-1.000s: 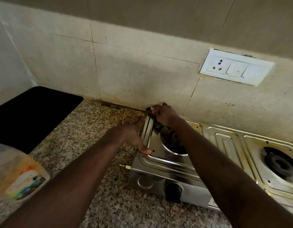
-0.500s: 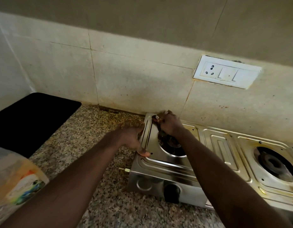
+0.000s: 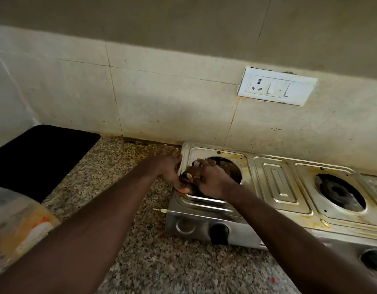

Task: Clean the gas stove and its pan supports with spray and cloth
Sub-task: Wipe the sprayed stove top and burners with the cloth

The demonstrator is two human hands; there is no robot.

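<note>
Well, from my head view, the gas stove sits on the speckled counter at about four o'clock from the middle of the view, its back against the tiled wall. My left hand grips the stove's left edge, with the thumb pressed on the top rim and the fingers down the side. My right hand is just beside it at its three o'clock, over the left burner hole. Its fingers are curled round a dark piece at the hole's nine o'clock rim. It may be a burner part, but my knuckles hide too much of it to say. The right burner lies bare in its hole at three o'clock from my hands, and yellowish stains mark the steel around it. A black knob is on the stove front at six o'clock from my right hand. A white socket plate is on the wall at one o'clock. A black mat lies at nine o'clock, and a blurred packet at eight o'clock.
</note>
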